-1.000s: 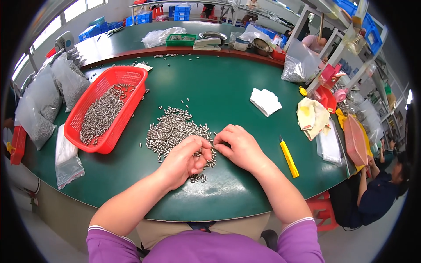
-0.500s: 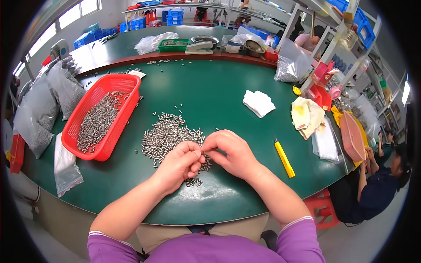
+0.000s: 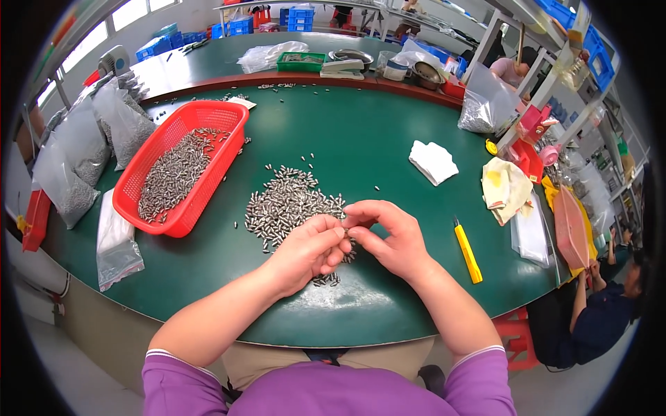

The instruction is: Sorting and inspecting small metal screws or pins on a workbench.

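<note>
Green tabletop spreads wide across a busy workroom, and nearest to us is a purple shirt at its edge. Both hands meet just above the table! Left hand: fingers curled well in, thumb pressed toward the forefinger. Right hand: thumb and forefinger drawn together in a pinch, tips right at the left's. Whatever they grip there is too small and covered to tell.

Below them, a few loose metal pieces; just beyond, the main heap of metal pieces, silvery and partly hidden behind the left hand. Off to the right, a yellow cutter lies flat; over on the left, a clear plastic bag. Farther out, a red basket holds plenty more pieces, with folded white paper across to the right. And way back, a green tray and stacked blue crates!
</note>
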A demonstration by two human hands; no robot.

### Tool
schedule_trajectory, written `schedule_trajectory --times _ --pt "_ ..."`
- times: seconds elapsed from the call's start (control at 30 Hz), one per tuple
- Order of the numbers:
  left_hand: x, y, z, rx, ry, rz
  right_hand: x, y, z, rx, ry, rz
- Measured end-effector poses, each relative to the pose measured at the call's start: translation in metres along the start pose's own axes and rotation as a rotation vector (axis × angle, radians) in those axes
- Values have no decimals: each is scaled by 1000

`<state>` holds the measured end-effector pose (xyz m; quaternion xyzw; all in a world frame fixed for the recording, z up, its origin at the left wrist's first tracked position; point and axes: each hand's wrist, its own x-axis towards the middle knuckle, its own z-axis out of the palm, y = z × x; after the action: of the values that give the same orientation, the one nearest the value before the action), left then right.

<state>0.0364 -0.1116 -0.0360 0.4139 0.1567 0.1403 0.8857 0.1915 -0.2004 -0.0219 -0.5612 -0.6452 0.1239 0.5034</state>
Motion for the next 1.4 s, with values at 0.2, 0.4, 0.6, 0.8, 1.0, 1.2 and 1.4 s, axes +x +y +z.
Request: schedule_trajectory --times 0.2,0.4,0.6,0.8,1.0,1.2,1.4 --pt "3 -5 -2 39 -5 -17 0 2 -2 -63 -1 -22" --pt "2 -1 -4 3 5 3 4 24 -14 -352 9 139" --pt "1 1 -3 -29 36 32 1 39 -21 -518 -6 143" --pt "1 1 1 -16 76 17 0 37 -18 -529 -88 156" --pt "1 -1 2 21 50 20 3 17 -13 -309 -20 9" --pt "1 -1 -1 54 54 13 2 -4 -6 -178 -32 -107" --pt "2 0 1 36 9 0 0 1 -3 105 12 23"
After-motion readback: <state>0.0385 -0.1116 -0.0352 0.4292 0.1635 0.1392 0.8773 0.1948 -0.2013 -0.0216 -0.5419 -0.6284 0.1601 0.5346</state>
